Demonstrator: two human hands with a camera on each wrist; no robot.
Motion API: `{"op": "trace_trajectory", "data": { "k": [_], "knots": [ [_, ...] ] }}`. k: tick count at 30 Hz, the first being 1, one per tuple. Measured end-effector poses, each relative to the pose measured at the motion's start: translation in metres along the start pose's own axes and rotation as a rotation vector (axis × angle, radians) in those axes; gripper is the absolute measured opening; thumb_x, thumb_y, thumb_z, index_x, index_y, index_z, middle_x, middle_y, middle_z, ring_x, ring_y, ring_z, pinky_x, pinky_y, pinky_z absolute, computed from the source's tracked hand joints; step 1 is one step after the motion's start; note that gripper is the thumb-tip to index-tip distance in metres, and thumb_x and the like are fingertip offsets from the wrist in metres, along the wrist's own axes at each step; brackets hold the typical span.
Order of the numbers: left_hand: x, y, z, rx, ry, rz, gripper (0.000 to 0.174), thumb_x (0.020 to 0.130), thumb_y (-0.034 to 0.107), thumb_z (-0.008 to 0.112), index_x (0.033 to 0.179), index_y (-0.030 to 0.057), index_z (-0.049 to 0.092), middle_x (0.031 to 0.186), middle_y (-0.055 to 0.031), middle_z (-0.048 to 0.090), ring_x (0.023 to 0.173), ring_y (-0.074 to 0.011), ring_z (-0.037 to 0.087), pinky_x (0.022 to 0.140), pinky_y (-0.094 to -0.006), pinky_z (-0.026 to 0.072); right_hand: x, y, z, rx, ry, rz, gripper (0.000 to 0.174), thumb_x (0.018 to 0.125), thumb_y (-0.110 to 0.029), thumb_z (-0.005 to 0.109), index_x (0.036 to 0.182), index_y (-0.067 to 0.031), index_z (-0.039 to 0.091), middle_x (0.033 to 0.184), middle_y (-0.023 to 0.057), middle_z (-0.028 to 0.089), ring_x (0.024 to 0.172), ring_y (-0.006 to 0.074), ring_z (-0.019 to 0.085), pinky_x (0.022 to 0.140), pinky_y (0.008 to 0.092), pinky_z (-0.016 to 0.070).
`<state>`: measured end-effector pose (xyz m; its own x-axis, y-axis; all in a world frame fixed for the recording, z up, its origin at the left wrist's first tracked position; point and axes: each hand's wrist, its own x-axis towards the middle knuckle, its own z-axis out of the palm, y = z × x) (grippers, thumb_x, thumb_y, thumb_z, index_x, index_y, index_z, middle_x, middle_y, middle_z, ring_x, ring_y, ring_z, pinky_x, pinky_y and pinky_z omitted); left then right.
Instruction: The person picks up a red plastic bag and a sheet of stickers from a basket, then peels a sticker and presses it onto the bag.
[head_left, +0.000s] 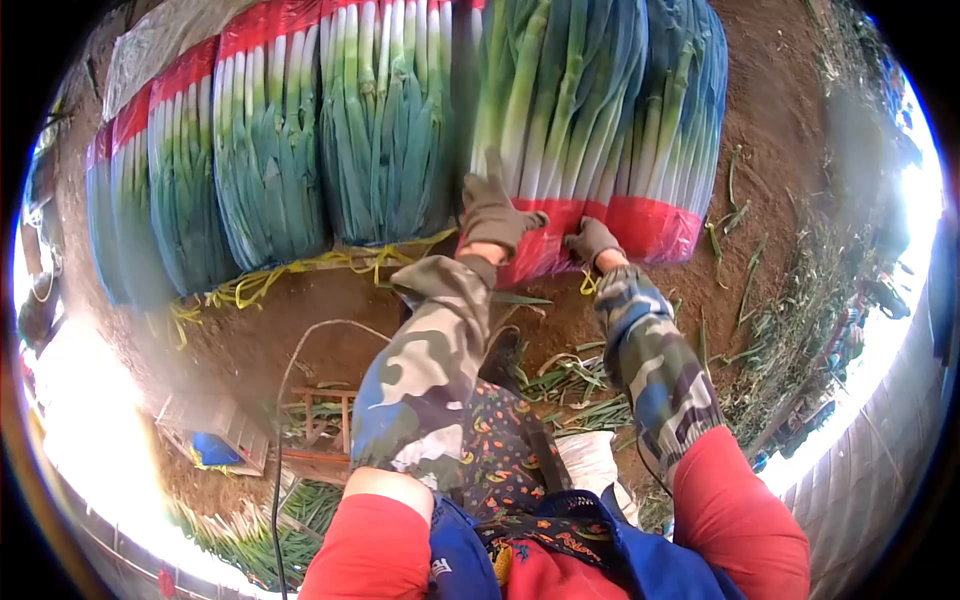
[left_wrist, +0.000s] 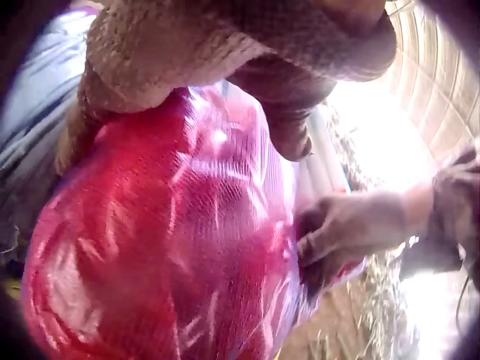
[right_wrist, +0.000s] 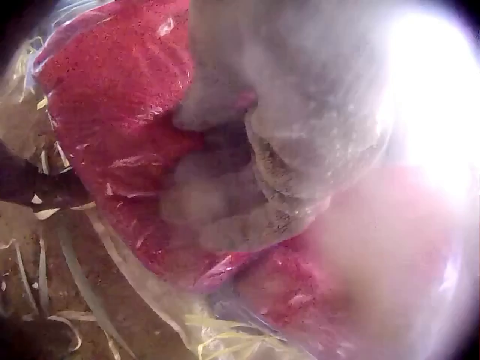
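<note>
Bundles of leeks in clear wrap with red ends stand side by side in the head view. My gloved left hand (head_left: pixel 492 215) spreads over the near end of one leek bundle (head_left: pixel 540 170), thumb out over its red wrap (left_wrist: pixel 180 247). To its right my gloved right hand (head_left: pixel 594 241) has its fingers curled at the red end, by the seam with the last bundle (head_left: pixel 660 225). In the right wrist view the bent fingers (right_wrist: pixel 232 202) press into the red wrap (right_wrist: pixel 120 112), gripping it.
More wrapped bundles (head_left: pixel 385 130) line the left, with yellow ties (head_left: pixel 250 288) along their near edge. Loose leaves (head_left: pixel 580 385) litter the soil by the feet. A wooden frame (head_left: pixel 315 425) and a white sack (head_left: pixel 595 465) lie nearer the body.
</note>
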<state>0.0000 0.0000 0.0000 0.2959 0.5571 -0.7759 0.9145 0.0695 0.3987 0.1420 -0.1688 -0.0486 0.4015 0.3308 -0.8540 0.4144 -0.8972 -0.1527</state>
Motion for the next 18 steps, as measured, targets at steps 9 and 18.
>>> {"op": "trace_trajectory", "data": {
  "k": [9, 18],
  "knots": [
    [-0.181, -0.212, -0.033, -0.202, 0.147, 0.175, 0.069, 0.082, 0.040, 0.070, 0.138, 0.0069, 0.048, 0.135, -0.0202, 0.052, 0.124, -0.0374, 0.050, 0.105, -0.0428, 0.0398, -0.051, 0.000, 0.016, 0.042, 0.302, -0.043, 0.041, 0.082, -0.034, 0.072, 0.106, -0.0020, 0.060, 0.097, 0.0209, 0.068, 0.093, 0.0356, 0.066, 0.082, 0.0435, 0.0500],
    [-0.515, -0.553, 0.037, -0.375, 0.228, -0.620, 0.030, 0.090, 0.023, 0.058, 0.118, 0.0124, 0.064, 0.125, -0.0178, 0.060, 0.118, -0.0324, 0.056, 0.094, -0.0410, 0.0464, -0.220, 0.016, 0.035, -0.154, 0.267, -0.309, 0.036, 0.085, -0.035, 0.067, 0.109, -0.0084, 0.064, 0.103, 0.0198, 0.068, 0.100, 0.0363, 0.064, 0.087, 0.0437, 0.0487]
  ]
}}
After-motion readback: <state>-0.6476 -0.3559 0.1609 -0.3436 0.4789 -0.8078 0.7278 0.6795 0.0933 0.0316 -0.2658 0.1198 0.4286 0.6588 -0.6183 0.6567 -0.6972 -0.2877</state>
